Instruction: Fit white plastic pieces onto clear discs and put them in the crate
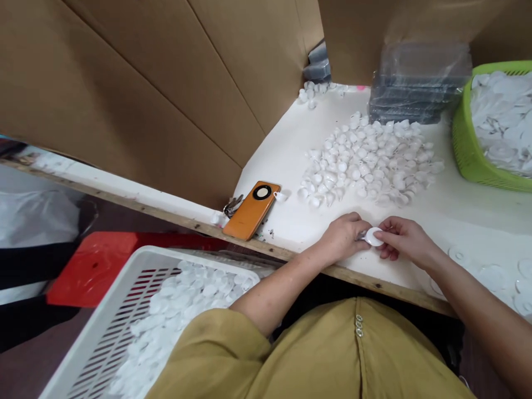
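A round white plastic disc (374, 236) sits between my two hands, just above the white tabletop's front edge. My right hand (405, 241) pinches its right side between thumb and fingers. My left hand (344, 237) is closed at the disc's left side, its fingertips around a small piece that is mostly hidden. Whether that piece is joined to the disc I cannot tell. Beyond my hands lies a wide pile of small white cup-shaped plastic pieces (366, 160). Several thin, clear or white rings and discs (492, 277) lie by my right forearm.
An orange phone (249, 213) and keys (233, 206) lie by the cardboard wall (166, 83). Plastic-wrapped grey blocks (419, 83) stand behind the pile. A green basket (463, 138) holds white discs. Below the table edge, a white basket (112, 299) holds white pieces beside a red stool (95, 266).
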Demonstrator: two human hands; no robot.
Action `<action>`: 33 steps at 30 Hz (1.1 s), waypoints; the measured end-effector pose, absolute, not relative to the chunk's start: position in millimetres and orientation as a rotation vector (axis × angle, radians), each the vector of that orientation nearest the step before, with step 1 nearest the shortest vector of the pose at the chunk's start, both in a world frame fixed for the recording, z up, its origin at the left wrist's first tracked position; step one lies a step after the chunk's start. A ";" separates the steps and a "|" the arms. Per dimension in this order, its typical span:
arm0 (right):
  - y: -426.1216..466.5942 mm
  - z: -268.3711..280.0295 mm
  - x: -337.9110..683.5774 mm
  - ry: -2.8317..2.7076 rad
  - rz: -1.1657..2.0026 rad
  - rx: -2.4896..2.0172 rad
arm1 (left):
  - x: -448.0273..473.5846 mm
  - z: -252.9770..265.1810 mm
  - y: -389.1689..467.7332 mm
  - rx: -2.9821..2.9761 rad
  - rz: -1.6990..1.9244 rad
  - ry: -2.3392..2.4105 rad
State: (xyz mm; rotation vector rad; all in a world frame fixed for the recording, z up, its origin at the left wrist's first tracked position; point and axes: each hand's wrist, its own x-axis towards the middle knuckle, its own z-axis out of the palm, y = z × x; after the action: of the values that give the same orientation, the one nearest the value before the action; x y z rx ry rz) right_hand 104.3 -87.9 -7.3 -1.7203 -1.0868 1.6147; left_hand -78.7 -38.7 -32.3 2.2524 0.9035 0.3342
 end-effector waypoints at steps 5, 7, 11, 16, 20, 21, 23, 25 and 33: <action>-79.7 -11.4 95.3 -1.125 1.658 -1.801 | -75.2 -33.6 -36.0 2.209 0.342 0.943; -77.3 -11.3 94.0 -1.115 1.654 -1.817 | -74.5 -33.6 -34.7 2.198 0.327 0.952; -75.2 -8.6 95.3 -1.109 1.685 -1.807 | -73.4 -34.2 -34.0 2.180 0.314 0.964; -75.1 -4.8 96.8 -1.102 1.698 -1.831 | -77.6 -28.7 -32.4 2.175 0.308 0.913; -73.7 -3.2 95.4 -1.120 1.706 -1.878 | -80.2 -18.4 -24.1 2.100 0.193 0.840; -73.0 -2.9 95.3 -1.123 1.712 -1.885 | -79.2 -16.3 -21.2 2.079 0.152 0.857; -70.9 -2.5 95.5 -1.121 1.734 -1.898 | -75.3 -12.8 -14.6 2.081 0.055 0.894; -67.8 -1.9 96.5 -1.107 1.764 -1.920 | -70.4 -9.5 -7.9 2.135 -0.048 0.875; -61.4 -0.5 90.7 -1.129 1.802 -1.932 | -59.6 -0.5 -3.6 2.220 -0.203 0.813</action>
State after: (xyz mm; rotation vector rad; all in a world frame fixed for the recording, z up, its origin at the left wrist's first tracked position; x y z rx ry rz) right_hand 90.7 -61.4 -0.5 -1.9316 -1.1295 1.8023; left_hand -59.6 -3.6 -0.5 2.2203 0.8134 -0.2027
